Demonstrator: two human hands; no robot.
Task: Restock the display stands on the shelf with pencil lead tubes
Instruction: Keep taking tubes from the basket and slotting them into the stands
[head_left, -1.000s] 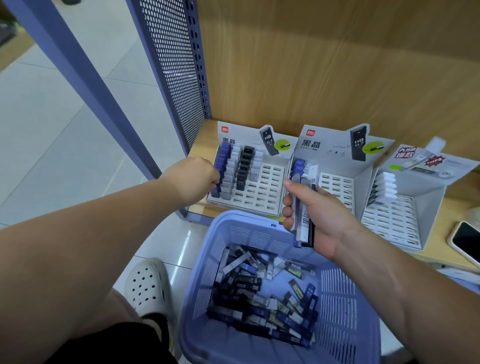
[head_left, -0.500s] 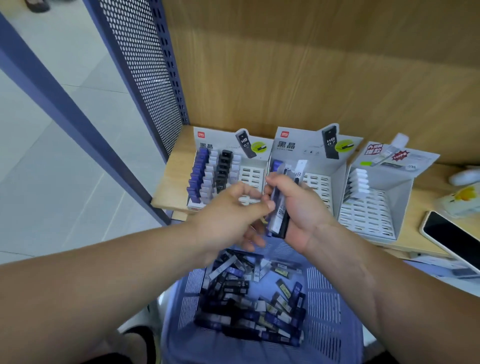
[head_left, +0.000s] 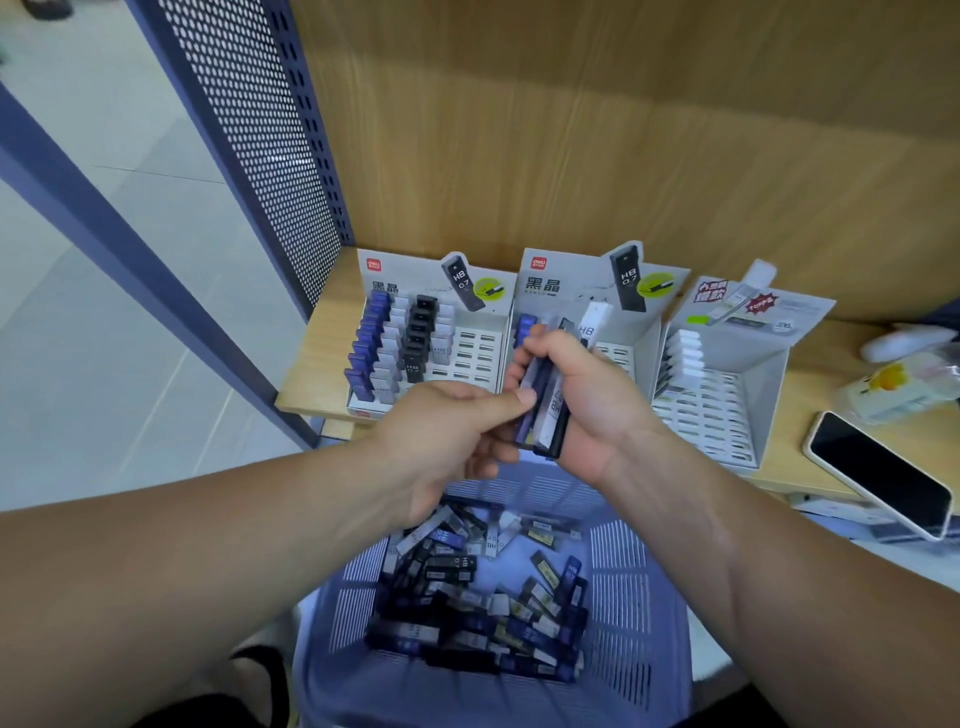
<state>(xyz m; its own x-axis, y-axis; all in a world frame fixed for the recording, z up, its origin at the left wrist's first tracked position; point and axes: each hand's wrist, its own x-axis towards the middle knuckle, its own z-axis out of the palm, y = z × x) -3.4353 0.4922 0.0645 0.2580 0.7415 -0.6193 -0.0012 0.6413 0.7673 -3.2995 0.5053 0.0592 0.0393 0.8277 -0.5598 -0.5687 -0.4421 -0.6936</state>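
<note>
My right hand (head_left: 587, 400) grips a bundle of pencil lead tubes (head_left: 550, 405), blue, white and black, held upright in front of the middle display stand (head_left: 639, 353). My left hand (head_left: 447, 436) meets it from the left, thumb and fingers pinching a blue tube at the bundle's left edge. The left display stand (head_left: 483, 358) holds rows of blue, white and black tubes on its left half. A third stand (head_left: 727, 410) at the right has a few white tubes. Below my hands, a lilac basket (head_left: 639, 597) holds several loose tubes (head_left: 478, 597).
The stands sit on a wooden shelf (head_left: 322, 358) with a wooden back panel. A perforated blue side panel (head_left: 260, 130) rises at the left. A phone (head_left: 883, 473) lies face up at the right, with a tissue pack (head_left: 904, 384) behind it.
My left hand came back from the left stand to the bundle in my right hand and now pinches a tube there. The view shifted slightly to the right.
</note>
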